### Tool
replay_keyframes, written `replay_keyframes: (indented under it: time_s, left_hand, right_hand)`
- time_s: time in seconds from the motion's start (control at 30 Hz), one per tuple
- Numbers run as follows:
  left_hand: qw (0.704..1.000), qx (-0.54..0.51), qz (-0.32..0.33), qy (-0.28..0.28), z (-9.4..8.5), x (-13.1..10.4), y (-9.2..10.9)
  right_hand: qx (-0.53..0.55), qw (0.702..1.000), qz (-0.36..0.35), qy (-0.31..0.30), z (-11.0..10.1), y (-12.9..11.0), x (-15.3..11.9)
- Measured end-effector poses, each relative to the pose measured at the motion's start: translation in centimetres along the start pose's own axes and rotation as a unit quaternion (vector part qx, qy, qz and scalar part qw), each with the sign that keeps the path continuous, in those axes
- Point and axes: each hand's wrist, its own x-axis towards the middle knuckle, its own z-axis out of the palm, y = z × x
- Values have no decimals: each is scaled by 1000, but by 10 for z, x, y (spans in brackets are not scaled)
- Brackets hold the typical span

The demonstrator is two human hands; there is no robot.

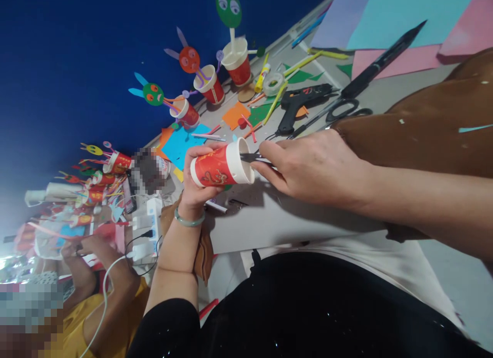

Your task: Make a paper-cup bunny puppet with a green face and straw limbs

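My left hand (192,181) is wrapped round a red-and-white paper cup (215,165), which lies tilted on its side in the grip, its mouth facing right. From the right, my right hand (304,165) pinches a dark pointed tool (250,157); its tip reaches into the cup's mouth, and its handle is hidden by the fingers. Behind the cup lies a blue paper sheet (185,145) with cut straws (208,137) on it. A black glue gun (298,104) rests on the table beyond my right hand.
Paper-cup figures with cut-out heads (190,59) line the table's back edge. Scissors (342,109), a tape roll (273,84), a glue stick (262,78) and coloured paper sheets (412,19) lie on the table. To the left are a white power strip (154,219) with cables and another person's arms (111,260).
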Motion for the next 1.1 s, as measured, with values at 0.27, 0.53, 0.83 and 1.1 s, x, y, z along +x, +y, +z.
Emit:
replay_keyframes:
  time_s: [0.27, 0.53, 0.83, 1.1]
  left_hand:
    - [1000, 1, -1, 22, 0, 2, -3]
    - [999, 4, 20, 51, -3, -3, -7]
    - [997, 14, 36, 62, -10, -4, -18]
    - [996, 22, 7, 80, -5, -5, -10]
  right_hand:
    - [27, 998, 2, 49, 8, 4, 1]
    - [28, 998, 1, 54, 9, 4, 2]
    - [70, 995, -1, 66, 11, 7, 3]
    - [29, 996, 7, 82, 16, 8, 7]
